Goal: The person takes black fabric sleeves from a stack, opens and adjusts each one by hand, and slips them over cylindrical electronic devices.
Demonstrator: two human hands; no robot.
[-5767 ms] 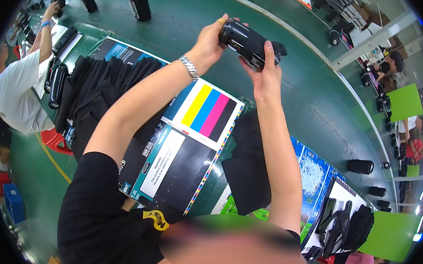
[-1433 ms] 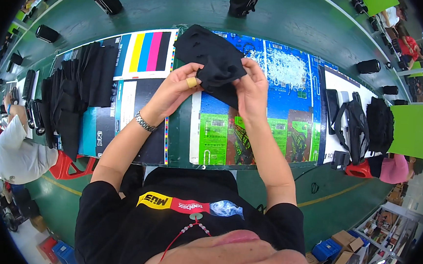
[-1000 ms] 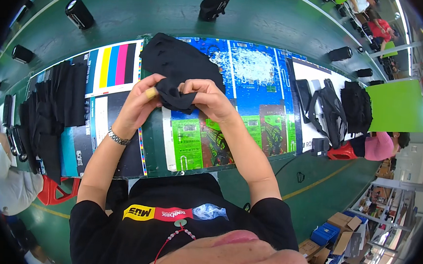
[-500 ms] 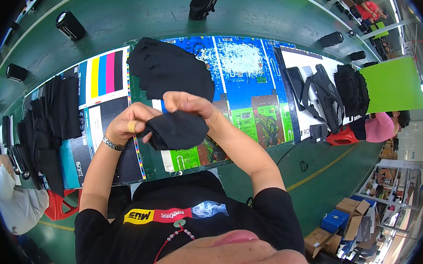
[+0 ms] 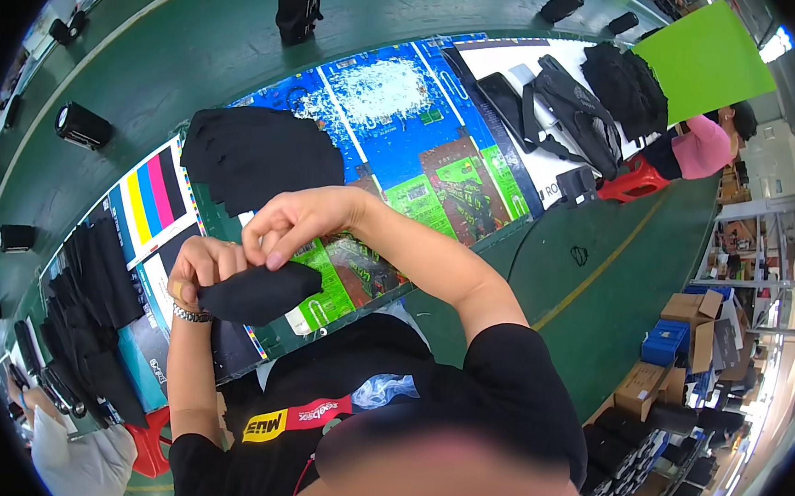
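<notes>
A black cloth piece (image 5: 263,294) hangs between my hands above the near edge of the table. My left hand (image 5: 202,269) is closed on its left end, with a tan band around one finger and a metal watch on the wrist. From above, my right hand (image 5: 302,223) pinches the cloth's upper edge, its fingertips close to those of the left hand. Just beyond my hands, a fanned stack of black cloth pieces (image 5: 261,160) lies on the table. The cloth's underside and the left fingertips are partly hidden.
White scraps (image 5: 376,94) are scattered over the blue printed table cover. More black cloths (image 5: 91,273) lie at the left end. A black bag (image 5: 577,113) and a black cloth heap (image 5: 625,89) lie at the right. Black cylindrical speakers (image 5: 299,6) stand beyond. Co-workers sit at both sides.
The view has turned, so the table sits differently in it. My hands have come closer together, and the cloth now hangs longer and flatter below them.
</notes>
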